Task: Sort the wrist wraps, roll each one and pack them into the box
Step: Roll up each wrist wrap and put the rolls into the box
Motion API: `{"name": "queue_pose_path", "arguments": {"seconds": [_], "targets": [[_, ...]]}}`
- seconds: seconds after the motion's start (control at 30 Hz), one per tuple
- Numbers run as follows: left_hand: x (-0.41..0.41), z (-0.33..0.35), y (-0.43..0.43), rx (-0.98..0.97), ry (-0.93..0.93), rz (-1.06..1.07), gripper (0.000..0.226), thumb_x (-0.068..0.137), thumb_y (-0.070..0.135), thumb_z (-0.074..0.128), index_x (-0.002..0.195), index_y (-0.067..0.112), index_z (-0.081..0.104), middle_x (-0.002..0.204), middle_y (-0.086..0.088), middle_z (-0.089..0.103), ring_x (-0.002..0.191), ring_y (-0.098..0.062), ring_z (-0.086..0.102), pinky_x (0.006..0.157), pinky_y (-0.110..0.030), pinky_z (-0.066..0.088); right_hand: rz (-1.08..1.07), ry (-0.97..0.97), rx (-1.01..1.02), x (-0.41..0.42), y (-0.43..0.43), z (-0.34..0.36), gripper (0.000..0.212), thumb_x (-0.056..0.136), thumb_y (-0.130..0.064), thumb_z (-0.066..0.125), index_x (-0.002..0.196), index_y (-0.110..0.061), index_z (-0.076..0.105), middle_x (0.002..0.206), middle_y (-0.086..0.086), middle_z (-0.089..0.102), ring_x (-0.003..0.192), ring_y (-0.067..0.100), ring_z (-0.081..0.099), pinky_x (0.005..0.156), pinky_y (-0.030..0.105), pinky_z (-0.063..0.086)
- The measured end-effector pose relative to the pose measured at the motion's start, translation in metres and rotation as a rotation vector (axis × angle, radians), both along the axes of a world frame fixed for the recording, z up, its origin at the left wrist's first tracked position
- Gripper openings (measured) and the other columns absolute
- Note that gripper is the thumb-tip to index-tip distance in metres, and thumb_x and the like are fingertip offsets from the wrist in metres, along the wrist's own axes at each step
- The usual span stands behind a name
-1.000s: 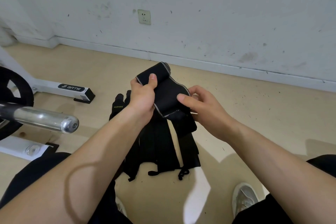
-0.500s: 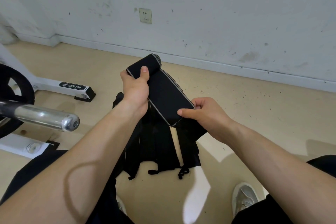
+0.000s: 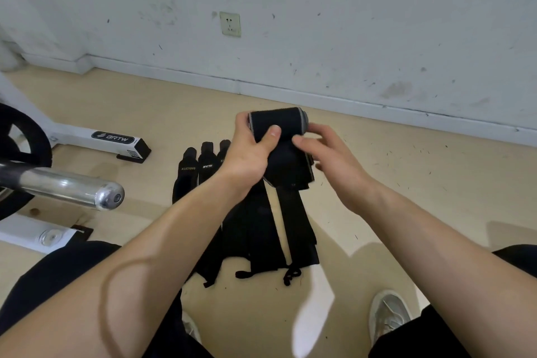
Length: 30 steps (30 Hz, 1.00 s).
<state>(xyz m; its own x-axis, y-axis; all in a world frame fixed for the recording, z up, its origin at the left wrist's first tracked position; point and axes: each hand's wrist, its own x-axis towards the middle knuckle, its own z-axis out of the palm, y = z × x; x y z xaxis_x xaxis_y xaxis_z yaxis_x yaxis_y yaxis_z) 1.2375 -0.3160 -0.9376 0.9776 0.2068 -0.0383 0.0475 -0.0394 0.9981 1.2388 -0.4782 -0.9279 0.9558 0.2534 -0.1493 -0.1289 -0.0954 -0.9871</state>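
A black wrist wrap with grey edges [image 3: 279, 125] is partly rolled and held in the air above the floor. My left hand [image 3: 250, 151] grips the roll, thumb pressed across its front. My right hand [image 3: 328, 154] touches the wrap's right side, with its thumb on the fabric and its fingers behind it. The loose tail [image 3: 290, 174] hangs down between my hands. Several more black wraps [image 3: 261, 229] lie flat on the floor below, their thumb loops toward me. No box is in view.
A chrome barbell end [image 3: 107, 197] juts in from the left, above a white machine frame [image 3: 96, 139] and a black weight plate [image 3: 23, 136]. The white wall [image 3: 319, 23] with its socket stands close behind. My shoe [image 3: 389, 314] rests at the lower right.
The wrap has been rolled further, so the stretched strip is now shorter. My right hand moved up from the tail's end to the roll, and my left hand turned the roll level.
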Motion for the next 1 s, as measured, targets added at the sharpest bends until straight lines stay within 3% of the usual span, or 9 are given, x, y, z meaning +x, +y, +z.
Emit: {"name": "queue_pose_path", "arguments": {"seconds": [0.13, 0.23, 0.33, 0.47, 0.67, 0.8, 0.87, 0.93, 1.0], "targets": [[-0.007, -0.003, -0.008, 0.056, -0.023, -0.174, 0.030, 0.106, 0.022, 0.058, 0.129, 0.020, 0.040, 0.118, -0.006, 0.062, 0.107, -0.022, 0.068, 0.089, -0.037, 0.061, -0.054, -0.013, 0.033, 0.005, -0.002, 0.006, 0.034, 0.100, -0.048, 0.054, 0.132, -0.035, 0.053, 0.112, -0.007, 0.065, 0.091, 0.007, 0.069, 0.079, 0.025, 0.050], [-0.012, -0.005, -0.013, 0.065, -0.044, -0.253, 0.034, 0.101, 0.027, 0.060, 0.128, 0.020, 0.041, 0.114, -0.005, 0.063, 0.106, -0.020, 0.068, 0.093, -0.040, 0.060, -0.083, -0.030, 0.010, 0.006, -0.002, 0.004, 0.023, 0.101, -0.049, 0.052, 0.112, -0.031, 0.060, 0.102, -0.010, 0.066, 0.089, 0.008, 0.067, 0.075, 0.027, 0.049], [-0.015, -0.006, -0.017, -0.035, -0.013, -0.292, 0.034, 0.104, 0.021, 0.060, 0.132, 0.018, 0.040, 0.114, -0.005, 0.064, 0.104, -0.017, 0.069, 0.092, -0.038, 0.059, -0.118, -0.058, -0.012, 0.005, -0.002, 0.004, 0.027, 0.103, -0.048, 0.048, 0.100, -0.023, 0.059, 0.091, -0.007, 0.064, 0.079, 0.006, 0.063, 0.072, 0.026, 0.048], [-0.018, -0.009, -0.020, -0.221, 0.041, -0.306, 0.048, 0.090, 0.029, 0.065, 0.132, 0.021, 0.042, 0.117, -0.009, 0.064, 0.106, -0.022, 0.069, 0.095, -0.041, 0.058, -0.106, -0.083, -0.026, 0.002, 0.000, -0.001, 0.022, 0.102, -0.047, 0.049, 0.104, -0.028, 0.058, 0.095, -0.008, 0.064, 0.086, 0.009, 0.064, 0.076, 0.027, 0.050], [-0.023, -0.013, -0.017, -0.211, 0.058, -0.315, 0.043, 0.095, 0.024, 0.064, 0.132, 0.018, 0.043, 0.110, -0.005, 0.064, 0.103, -0.018, 0.068, 0.099, -0.040, 0.056, -0.049, -0.035, -0.088, -0.004, -0.001, -0.004, 0.037, 0.100, -0.056, 0.048, 0.103, -0.019, 0.055, 0.093, -0.006, 0.063, 0.085, 0.012, 0.063, 0.075, 0.029, 0.048], [-0.025, -0.009, -0.015, -0.128, 0.076, -0.331, 0.044, 0.089, 0.036, 0.066, 0.128, 0.024, 0.046, 0.112, -0.006, 0.063, 0.109, -0.022, 0.066, 0.106, -0.047, 0.053, -0.031, -0.149, -0.178, -0.003, -0.003, -0.004, 0.040, 0.102, -0.055, 0.047, 0.105, -0.015, 0.054, 0.095, -0.003, 0.064, 0.089, 0.015, 0.065, 0.083, 0.034, 0.052], [-0.025, -0.008, -0.014, -0.132, 0.080, -0.301, 0.046, 0.088, 0.039, 0.068, 0.127, 0.022, 0.049, 0.115, -0.007, 0.066, 0.112, -0.024, 0.069, 0.105, -0.047, 0.054, -0.006, -0.144, -0.127, -0.002, -0.005, -0.001, 0.034, 0.104, -0.050, 0.046, 0.104, -0.018, 0.055, 0.096, -0.004, 0.064, 0.090, 0.012, 0.065, 0.085, 0.033, 0.053], [-0.024, -0.007, -0.014, -0.218, 0.122, -0.259, 0.052, 0.088, 0.046, 0.070, 0.129, 0.018, 0.053, 0.123, -0.010, 0.070, 0.115, -0.026, 0.071, 0.105, -0.049, 0.054, 0.018, -0.111, -0.046, -0.001, -0.006, -0.002, 0.029, 0.105, -0.046, 0.047, 0.104, -0.018, 0.055, 0.096, -0.005, 0.065, 0.090, 0.009, 0.066, 0.085, 0.032, 0.054], [-0.023, 0.000, -0.015, -0.337, 0.225, -0.253, 0.073, 0.084, 0.062, 0.069, 0.137, 0.013, 0.056, 0.129, -0.013, 0.071, 0.116, -0.030, 0.071, 0.106, -0.051, 0.053, 0.044, -0.100, -0.008, -0.001, -0.005, -0.004, 0.026, 0.106, -0.042, 0.047, 0.103, -0.018, 0.054, 0.097, -0.003, 0.065, 0.092, 0.010, 0.066, 0.086, 0.033, 0.053]]}}
